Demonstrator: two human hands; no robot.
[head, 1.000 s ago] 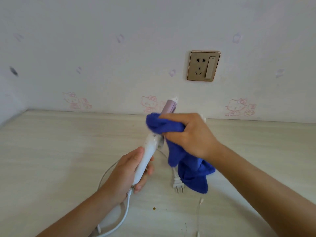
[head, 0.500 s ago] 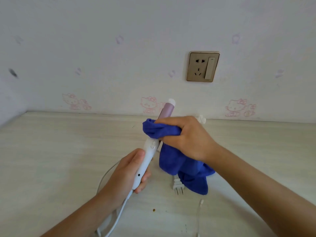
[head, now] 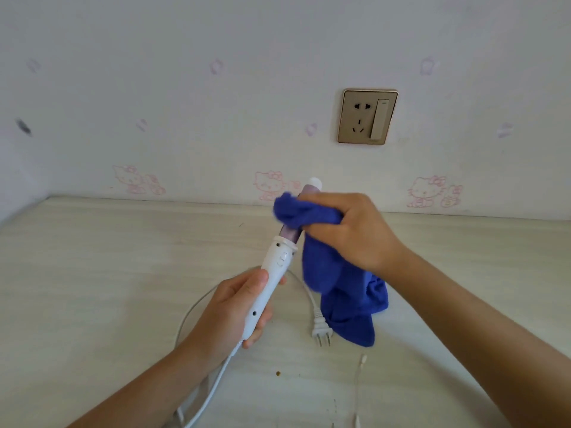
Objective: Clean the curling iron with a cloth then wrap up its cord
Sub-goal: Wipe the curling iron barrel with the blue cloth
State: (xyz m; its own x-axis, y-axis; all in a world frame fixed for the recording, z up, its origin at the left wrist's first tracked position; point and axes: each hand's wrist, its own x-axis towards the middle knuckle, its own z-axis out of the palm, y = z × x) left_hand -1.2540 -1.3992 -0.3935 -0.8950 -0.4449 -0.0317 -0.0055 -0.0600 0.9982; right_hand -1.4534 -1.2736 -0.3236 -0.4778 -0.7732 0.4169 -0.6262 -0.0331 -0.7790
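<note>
**Two hands on one curling iron, wipe near the tip end**

Nearest, at 7 o'clock: left hand (head: 234, 310) clamped round the white handle (head: 269, 288) of the curling iron (head: 279, 257), thumb on top, fingers curled underneath. From the handle's base, cord (head: 220, 373) running off toward 7 o'clock, then looping behind that hand across the table (head: 92, 273) to the plug (head: 321, 330), flat and unplugged at 5 o'clock of the handle.

Just beyond, at 1 o'clock of the left hand: right hand (head: 349, 230) closed on a blue cloth (head: 336, 291), fingers wrapped with it round the purple barrel (head: 290, 234). Loose tail of cloth hanging toward 5 o'clock, its end just beside the plug.

Long axis of the iron tilted from 7 o'clock up to 1 o'clock, white tip (head: 315, 182) poking out just past the right hand's fingers. Probably mid-wipe. Next stroke likely along that same axis: off the tip at 1 o'clock, or back toward 7 o'clock, with bare barrel showing between cloth and handle. Right hand for sliding, left for steadying. Cord wrapping not begun.

Farthest, at 1 o'clock on the wall (head: 185, 88): socket (head: 367, 117), nothing plugged in.
</note>
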